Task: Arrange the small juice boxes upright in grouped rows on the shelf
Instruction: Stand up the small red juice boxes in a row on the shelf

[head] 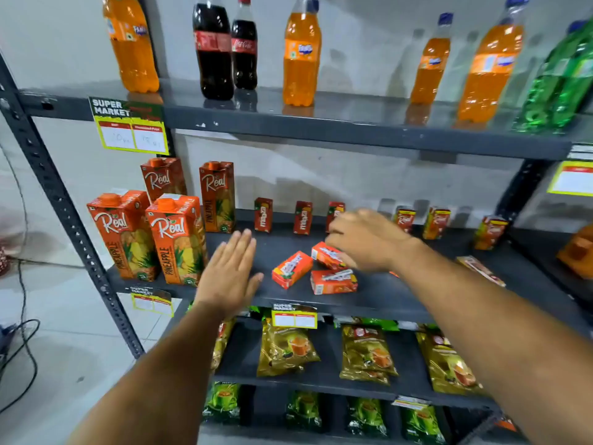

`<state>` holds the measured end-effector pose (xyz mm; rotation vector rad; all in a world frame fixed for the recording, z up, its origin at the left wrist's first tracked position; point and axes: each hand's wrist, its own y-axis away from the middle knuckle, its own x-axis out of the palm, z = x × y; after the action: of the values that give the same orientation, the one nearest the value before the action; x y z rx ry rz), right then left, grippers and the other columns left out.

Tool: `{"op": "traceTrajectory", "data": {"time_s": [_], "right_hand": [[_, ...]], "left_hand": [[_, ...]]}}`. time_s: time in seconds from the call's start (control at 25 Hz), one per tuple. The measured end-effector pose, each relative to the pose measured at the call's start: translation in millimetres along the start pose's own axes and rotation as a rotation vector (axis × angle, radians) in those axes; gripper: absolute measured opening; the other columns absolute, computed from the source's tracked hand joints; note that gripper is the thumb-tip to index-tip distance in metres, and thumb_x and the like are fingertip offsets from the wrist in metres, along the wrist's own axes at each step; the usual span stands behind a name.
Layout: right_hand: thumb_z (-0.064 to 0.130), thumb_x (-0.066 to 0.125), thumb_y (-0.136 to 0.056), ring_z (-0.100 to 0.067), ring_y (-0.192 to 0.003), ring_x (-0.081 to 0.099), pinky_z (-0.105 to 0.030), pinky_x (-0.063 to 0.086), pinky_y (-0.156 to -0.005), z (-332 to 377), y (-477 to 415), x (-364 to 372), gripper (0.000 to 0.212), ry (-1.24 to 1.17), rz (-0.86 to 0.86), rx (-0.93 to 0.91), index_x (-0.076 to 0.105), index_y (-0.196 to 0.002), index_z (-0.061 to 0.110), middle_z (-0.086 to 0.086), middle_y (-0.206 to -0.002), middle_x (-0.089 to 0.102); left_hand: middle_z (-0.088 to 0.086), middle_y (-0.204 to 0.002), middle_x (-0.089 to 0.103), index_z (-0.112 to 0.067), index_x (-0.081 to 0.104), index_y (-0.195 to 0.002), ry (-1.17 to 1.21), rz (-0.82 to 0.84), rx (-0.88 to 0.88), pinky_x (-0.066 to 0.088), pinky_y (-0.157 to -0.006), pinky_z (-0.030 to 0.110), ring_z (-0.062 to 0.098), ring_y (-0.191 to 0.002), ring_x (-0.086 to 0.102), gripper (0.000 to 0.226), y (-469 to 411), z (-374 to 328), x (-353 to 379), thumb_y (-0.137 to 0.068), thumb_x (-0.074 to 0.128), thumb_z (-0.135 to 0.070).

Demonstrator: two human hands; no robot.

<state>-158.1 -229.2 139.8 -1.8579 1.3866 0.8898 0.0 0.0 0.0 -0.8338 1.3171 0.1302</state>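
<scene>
Dark metal shelving (401,297) fills my view, soda bottles (301,56) above and tea packets (285,348) below. On the middle shelf three small juice boxes (292,269) lie flat near the front edge, with others standing upright along the back (263,215). I see my left hand (229,271) flat, fingers together, hovering beside the tall pineapple cartons (176,239). My right hand (365,240) curls down over one lying box; whether it grips it I cannot tell.
</scene>
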Motion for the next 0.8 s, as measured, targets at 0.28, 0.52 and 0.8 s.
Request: {"op": "traceTrajectory", "data": {"time_s": [0.28,0.52,0.8], "right_hand": [[0.017,0.060,-0.086,-0.030,-0.117,0.056,-0.041,0.050,-0.088,52.0,-83.5,72.5,0.037,-0.299,0.336,0.035,0.058,-0.123,0.017,-0.008,-0.127,0.062],[0.004,0.058,-0.089,-0.029,-0.135,0.043,-0.047,0.042,-0.106,78.9,-121.4,101.2,0.054,-0.317,0.436,-0.068,0.044,-0.140,0.014,-0.007,-0.147,0.047],[0.024,0.066,-0.082,-0.035,-0.107,0.061,-0.042,0.051,-0.081,66.6,-130.6,97.7,0.039,-0.587,0.149,0.429,0.051,-0.117,0.017,-0.007,-0.119,0.060]], "left_hand": [[0.010,-0.162,0.001,-0.006,0.006,-0.151,0.181,0.337,-0.183,0.000,-0.118,0.033,0.022,-0.148,-0.002,0.069,-19.1,27.5,77.1,-0.099,0.031,-0.044],[0.010,-0.162,0.000,-0.006,0.004,-0.151,0.117,0.468,-0.211,-0.002,-0.118,0.037,0.023,-0.148,-0.003,0.070,-18.8,37.0,92.0,-0.098,0.021,-0.049],[0.008,-0.162,-0.001,-0.008,0.003,-0.152,0.104,0.464,-0.216,-0.003,-0.117,0.037,0.022,-0.148,-0.004,0.072,-18.8,36.8,91.7,-0.096,0.018,-0.052]]}}
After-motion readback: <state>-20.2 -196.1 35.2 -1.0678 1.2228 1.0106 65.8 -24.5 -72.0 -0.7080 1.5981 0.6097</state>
